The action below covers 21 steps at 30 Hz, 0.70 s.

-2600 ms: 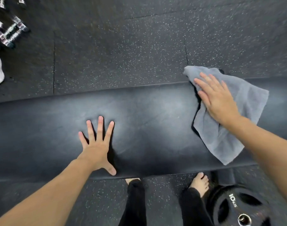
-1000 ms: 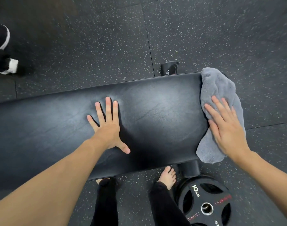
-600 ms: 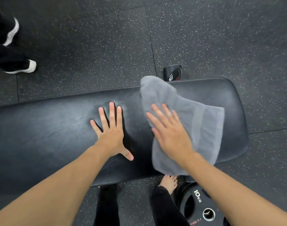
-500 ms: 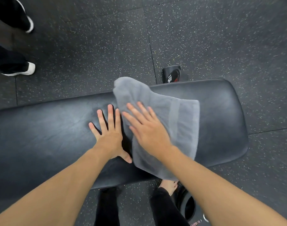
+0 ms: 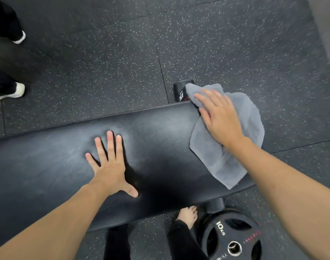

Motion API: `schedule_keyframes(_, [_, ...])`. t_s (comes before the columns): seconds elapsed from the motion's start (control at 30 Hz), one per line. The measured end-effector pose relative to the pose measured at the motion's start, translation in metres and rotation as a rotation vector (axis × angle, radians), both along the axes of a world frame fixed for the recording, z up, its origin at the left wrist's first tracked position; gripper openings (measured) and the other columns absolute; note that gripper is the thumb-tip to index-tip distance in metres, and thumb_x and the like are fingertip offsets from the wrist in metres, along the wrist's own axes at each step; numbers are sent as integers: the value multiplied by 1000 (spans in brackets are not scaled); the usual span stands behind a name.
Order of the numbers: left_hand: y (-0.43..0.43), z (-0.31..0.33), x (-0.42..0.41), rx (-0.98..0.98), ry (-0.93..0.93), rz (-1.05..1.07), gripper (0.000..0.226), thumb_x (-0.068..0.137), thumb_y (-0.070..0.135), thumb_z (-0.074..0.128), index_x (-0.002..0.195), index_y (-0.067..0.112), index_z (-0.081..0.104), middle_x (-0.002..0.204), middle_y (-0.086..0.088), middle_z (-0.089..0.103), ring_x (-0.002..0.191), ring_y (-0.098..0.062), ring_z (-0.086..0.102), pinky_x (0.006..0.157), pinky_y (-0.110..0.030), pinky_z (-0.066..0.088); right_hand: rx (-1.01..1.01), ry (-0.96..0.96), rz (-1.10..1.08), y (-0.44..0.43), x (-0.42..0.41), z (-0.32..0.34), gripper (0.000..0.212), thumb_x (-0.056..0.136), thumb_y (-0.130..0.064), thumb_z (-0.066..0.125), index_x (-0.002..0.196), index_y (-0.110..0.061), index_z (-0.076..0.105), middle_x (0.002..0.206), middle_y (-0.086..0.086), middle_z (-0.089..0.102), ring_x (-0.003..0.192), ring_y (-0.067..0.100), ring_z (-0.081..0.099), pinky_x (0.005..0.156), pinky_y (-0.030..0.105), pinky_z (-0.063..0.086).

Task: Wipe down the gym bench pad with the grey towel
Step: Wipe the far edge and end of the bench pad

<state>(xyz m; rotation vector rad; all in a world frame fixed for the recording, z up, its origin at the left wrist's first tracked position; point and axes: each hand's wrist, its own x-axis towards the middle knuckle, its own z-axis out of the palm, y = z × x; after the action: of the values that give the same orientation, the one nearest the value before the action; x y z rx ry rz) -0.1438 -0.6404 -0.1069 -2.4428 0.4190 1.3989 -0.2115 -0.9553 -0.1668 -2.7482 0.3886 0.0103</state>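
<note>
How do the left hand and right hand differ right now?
The left hand lies bare on the bench pad, fingers spread; the right hand presses on the grey towel, fingers closer together. The left hand sits mid-pad; the right hand is at the pad's right end, by its far edge. Both lie flat, palm down.

Bare pad (image 5: 160, 147) between hands

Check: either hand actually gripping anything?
No closed grip. Right hand presses flat on the grey towel, at its far part; left hand lies open on the bench pad.
</note>
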Motion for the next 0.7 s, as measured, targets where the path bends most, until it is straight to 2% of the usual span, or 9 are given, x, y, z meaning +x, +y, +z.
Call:
schedule_keyframes(0.13, [-1, 1, 0, 4, -3, 4, 181, 32, 74, 85, 123, 13, -60, 128, -10, -69, 126, -48, -52, 111, -73, -9, 45, -32, -116, -19, -33, 3, 43, 105, -30, 38, 146, -23, 50, 158, -1, 42, 150, 29, 31, 120, 47, 25])
schedule_keyframes(0.23, [-1, 2, 0, 4, 1, 3, 181, 32, 73, 85, 124, 13, -58, 128, -9, -69, 126, -47, -53, 110, -72, -10, 27, -43, -287, -12, -64, 5, 45, 104, -27, 40, 148, -24, 45, 163, -3, 34, 153, 29, 24, 116, 51, 30])
schedule_keyframes(0.33, [-1, 2, 1, 5, 1, 4, 180, 33, 74, 85, 123, 13, -59, 128, -10, -69, 126, -47, -52, 110, -72, -10, 76, -56, -422, -2, -89, 6, 46, 104, -25, 41, 150, -22, 42, 164, -1, 31, 153, 31, 23, 114, 51, 33])
schedule_keyframes(0.43, [-1, 0, 1, 12, 1, 4, 180, 33, 74, 85, 122, 12, -60, 128, -11, -69, 126, -48, -52, 111, -72, -8, 140, -93, -414, -2, -94, 6, 47, 104, -24, 41, 150, -18, 40, 164, 1, 29, 152, 28, 27, 117, 47, 33])
schedule_keyframes(0.5, [-1, 0, 1, 12, 3, 12, 180, 34, 74, 85, 122, 12, -59, 128, -12, -68, 126, -48, -51, 111, -72, -8, 236, -144, -454, -10, -80, 12, 45, 104, -20, 45, 148, -14, 37, 166, 0, 24, 144, 21, 39, 102, 42, 44])
schedule_keyframes(0.57, [-1, 1, 1, 7, 5, 13, 180, 33, 75, 84, 122, 12, -59, 129, -12, -68, 128, -49, -50, 111, -72, -8, 318, -161, -510, -22, -59, 18, 44, 103, -19, 49, 143, -10, 34, 167, 1, 19, 127, 19, 48, 86, 36, 44])
schedule_keyframes(0.63, [0, 1, 1, -2, 8, 7, 180, 33, 75, 84, 120, 12, -60, 128, -12, -68, 127, -49, -50, 111, -73, -8, 315, -92, -441, -37, -31, 20, 39, 103, -25, 50, 138, -12, 42, 155, 3, 40, 121, 23, 52, 90, 35, 42])
schedule_keyframes(0.7, [0, 2, 2, -13, 8, 9, 179, 35, 74, 84, 119, 13, -62, 128, -12, -68, 126, -49, -52, 111, -73, -7, 270, 18, -340, -50, -4, 21, 30, 103, -31, 47, 127, -13, 53, 129, 5, 61, 113, 27, 57, 85, 34, 39])
